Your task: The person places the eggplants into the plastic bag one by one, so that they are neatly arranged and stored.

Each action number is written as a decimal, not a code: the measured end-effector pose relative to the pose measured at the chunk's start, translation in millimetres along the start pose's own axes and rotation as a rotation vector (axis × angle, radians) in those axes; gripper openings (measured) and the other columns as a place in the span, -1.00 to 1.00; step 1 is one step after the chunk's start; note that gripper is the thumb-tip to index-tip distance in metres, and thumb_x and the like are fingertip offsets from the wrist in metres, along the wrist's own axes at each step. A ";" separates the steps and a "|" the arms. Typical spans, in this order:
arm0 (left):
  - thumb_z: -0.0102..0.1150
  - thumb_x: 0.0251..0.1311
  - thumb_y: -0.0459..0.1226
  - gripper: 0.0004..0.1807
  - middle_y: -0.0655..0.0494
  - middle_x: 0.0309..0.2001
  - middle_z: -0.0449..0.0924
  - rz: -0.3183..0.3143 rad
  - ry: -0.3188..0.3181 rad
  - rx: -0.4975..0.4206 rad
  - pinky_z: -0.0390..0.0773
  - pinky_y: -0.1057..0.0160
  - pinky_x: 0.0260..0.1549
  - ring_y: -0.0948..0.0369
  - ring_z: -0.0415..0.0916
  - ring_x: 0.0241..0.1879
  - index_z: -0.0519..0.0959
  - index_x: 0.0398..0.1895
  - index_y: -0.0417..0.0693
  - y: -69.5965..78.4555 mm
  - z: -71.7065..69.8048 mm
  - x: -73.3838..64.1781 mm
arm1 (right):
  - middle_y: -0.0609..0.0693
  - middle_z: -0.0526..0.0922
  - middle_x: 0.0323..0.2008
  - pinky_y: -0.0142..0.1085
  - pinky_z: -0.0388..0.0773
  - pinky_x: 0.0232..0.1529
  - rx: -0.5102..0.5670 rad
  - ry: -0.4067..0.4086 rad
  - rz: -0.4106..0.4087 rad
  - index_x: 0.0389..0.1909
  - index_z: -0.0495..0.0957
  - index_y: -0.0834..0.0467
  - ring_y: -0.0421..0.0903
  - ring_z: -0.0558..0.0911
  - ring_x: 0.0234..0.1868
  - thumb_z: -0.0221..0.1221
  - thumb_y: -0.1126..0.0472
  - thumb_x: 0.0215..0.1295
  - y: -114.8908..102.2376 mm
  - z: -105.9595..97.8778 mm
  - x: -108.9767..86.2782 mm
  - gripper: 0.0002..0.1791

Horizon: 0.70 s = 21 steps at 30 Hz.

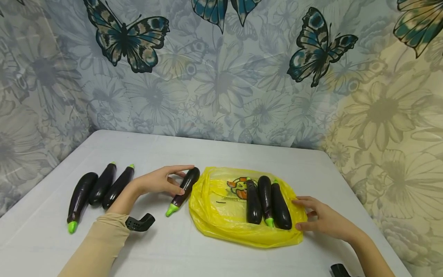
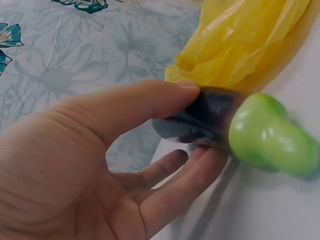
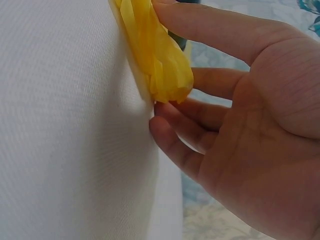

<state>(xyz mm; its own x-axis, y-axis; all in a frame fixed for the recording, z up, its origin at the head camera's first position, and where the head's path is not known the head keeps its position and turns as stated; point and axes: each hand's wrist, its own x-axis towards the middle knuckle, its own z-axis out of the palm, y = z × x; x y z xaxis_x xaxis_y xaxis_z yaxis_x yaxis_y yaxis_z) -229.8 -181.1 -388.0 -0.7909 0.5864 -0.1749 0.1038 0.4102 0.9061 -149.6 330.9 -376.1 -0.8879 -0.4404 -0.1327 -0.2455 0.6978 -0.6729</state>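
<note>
My left hand [image 1: 157, 181] grips a dark purple eggplant [image 1: 188, 182] between thumb and fingers, beside the bag's left edge. Its bright green stem end [image 2: 265, 132] points toward me, and the left wrist view shows the thumb on top. A yellow plastic bag [image 1: 214, 215] lies flat with a printed picture on it. Three eggplants [image 1: 265, 196] lie side by side on the bag's right part; from here I cannot tell whether a layer covers them. My right hand [image 1: 325, 217] holds the bag's right edge, its thumb and fingers around the crumpled yellow film [image 3: 160, 60].
Three more eggplants [image 1: 99, 186] lie together on the left of the white table [image 1: 155, 254]. A black wrist mount [image 1: 140, 223] sticks out by the left sleeve, another [image 1: 339, 270] by the right forearm. Butterfly-printed cloth [image 1: 221, 88] hangs behind the table.
</note>
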 end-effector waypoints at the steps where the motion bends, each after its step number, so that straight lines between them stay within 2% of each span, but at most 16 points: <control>1: 0.44 0.13 -0.24 -0.10 -0.20 0.36 0.20 0.002 -0.002 0.006 0.58 0.10 -0.12 0.07 0.61 -0.06 0.21 0.51 0.31 0.2 -0.3 -0.5 | 0.41 0.17 0.35 -0.25 0.54 -0.14 -0.004 0.001 -0.002 0.37 0.32 0.34 0.06 0.48 -0.03 0.42 0.09 0.15 0.0 0.0 0.1 -0.17; 7: 0.40 0.16 -0.32 -0.13 -0.29 0.38 0.16 0.023 -0.033 -0.016 0.61 0.08 -0.13 0.01 0.57 0.03 0.22 0.52 0.22 0.5 -1.5 -2.6 | 0.42 0.18 0.35 -0.27 0.54 -0.15 -0.026 0.004 -0.001 0.36 0.34 0.34 0.06 0.48 -0.05 0.42 0.04 0.15 0.0 -0.4 0.3 -0.17; 13: 0.37 0.18 -0.32 -0.13 -0.30 0.39 0.18 0.025 -0.016 -0.032 0.60 0.06 -0.10 -0.07 0.43 0.20 0.20 0.53 0.21 1.3 -3.4 -4.9 | 0.41 0.18 0.35 -0.29 0.53 -0.16 -0.025 0.011 -0.004 0.35 0.35 0.34 0.06 0.47 -0.07 0.42 0.01 0.13 0.6 -0.9 0.4 -0.15; 21: 0.36 0.19 -0.33 -0.12 -0.33 0.34 0.25 0.026 -0.020 -0.072 0.59 0.05 -0.10 -0.03 0.50 0.13 0.17 0.54 0.17 1.4 -4.2 -5.2 | 0.41 0.21 0.34 -0.28 0.53 -0.16 -0.032 0.017 -0.029 0.34 0.37 0.34 0.06 0.48 -0.08 0.42 0.01 0.13 0.4 0.5 -0.5 -0.16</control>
<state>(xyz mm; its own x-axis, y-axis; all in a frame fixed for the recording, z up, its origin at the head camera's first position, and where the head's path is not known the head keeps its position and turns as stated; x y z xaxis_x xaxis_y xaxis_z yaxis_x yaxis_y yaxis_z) -228.1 -186.5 -384.2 -0.7764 0.6102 -0.1577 0.0801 0.3436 0.9357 -149.0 331.0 -376.7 -0.8869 -0.4510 -0.1006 -0.2834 0.7028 -0.6525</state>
